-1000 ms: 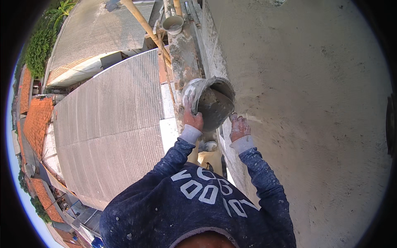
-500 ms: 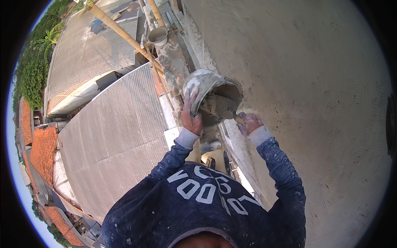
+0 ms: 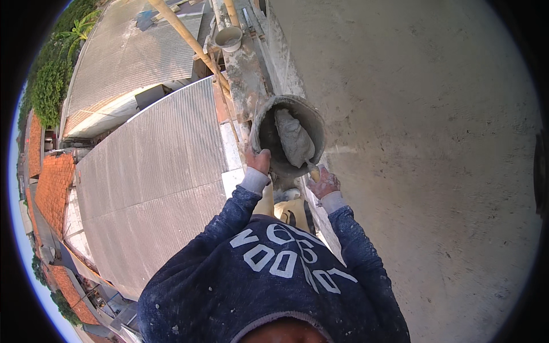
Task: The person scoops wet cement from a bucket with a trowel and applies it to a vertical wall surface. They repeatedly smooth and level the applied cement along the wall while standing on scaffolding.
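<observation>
My left hand (image 3: pixel 258 162) grips the near left rim of a round, mortar-stained bucket (image 3: pixel 318 123), which is held up with its mouth facing me. In my right hand (image 3: pixel 325 183) is the handle of a trowel (image 3: pixel 313 170), fingers closed round it. The trowel's blade lies inside the bucket under a lump of wet grey mortar (image 3: pixel 295 140), so the metal is mostly hidden. Both hands and sleeve cuffs are spattered. Close on the right stands a wall (image 3: pixel 423 126) coated in grey plaster.
A mortar-crusted plank (image 3: pixel 243 74) runs ahead beneath the bucket, with a second bucket (image 3: pixel 229 38) on it. Bamboo poles (image 3: pixel 191 46) cross at the far left. Below on the left spreads a corrugated roof (image 3: pixel 154 188), well beneath the plank's edge.
The bucket has turned from tilted toward the wall to mouth-up toward me. My right hand has moved left and nearer, and the trowel now carries mortar inside the bucket.
</observation>
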{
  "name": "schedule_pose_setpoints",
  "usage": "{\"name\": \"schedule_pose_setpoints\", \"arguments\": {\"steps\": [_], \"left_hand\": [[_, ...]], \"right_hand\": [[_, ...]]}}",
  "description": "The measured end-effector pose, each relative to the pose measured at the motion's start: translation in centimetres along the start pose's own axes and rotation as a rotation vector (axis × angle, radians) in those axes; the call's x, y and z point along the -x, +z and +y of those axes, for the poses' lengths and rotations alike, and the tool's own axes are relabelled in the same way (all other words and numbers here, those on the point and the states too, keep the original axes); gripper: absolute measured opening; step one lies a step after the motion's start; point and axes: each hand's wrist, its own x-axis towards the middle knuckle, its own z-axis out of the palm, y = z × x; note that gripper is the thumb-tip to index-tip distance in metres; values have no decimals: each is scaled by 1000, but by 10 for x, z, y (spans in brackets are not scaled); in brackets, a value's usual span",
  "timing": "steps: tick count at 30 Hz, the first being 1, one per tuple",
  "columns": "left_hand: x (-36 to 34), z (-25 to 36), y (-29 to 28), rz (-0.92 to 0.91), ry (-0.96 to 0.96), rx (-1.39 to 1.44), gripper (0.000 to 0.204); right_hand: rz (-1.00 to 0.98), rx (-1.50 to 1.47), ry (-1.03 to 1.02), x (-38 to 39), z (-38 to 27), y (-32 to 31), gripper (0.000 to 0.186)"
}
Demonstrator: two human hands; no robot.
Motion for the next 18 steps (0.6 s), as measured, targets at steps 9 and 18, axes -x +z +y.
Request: {"name": "schedule_pose_setpoints", "arguments": {"steps": [9, 18], "left_hand": [[4, -49, 3, 218, -188, 38, 49], [-29, -153, -50, 552, -342, 38, 33]], "right_hand": [[23, 134, 1, -14, 26, 20, 53], [-118, 158, -134, -60, 8, 102, 51]]}}
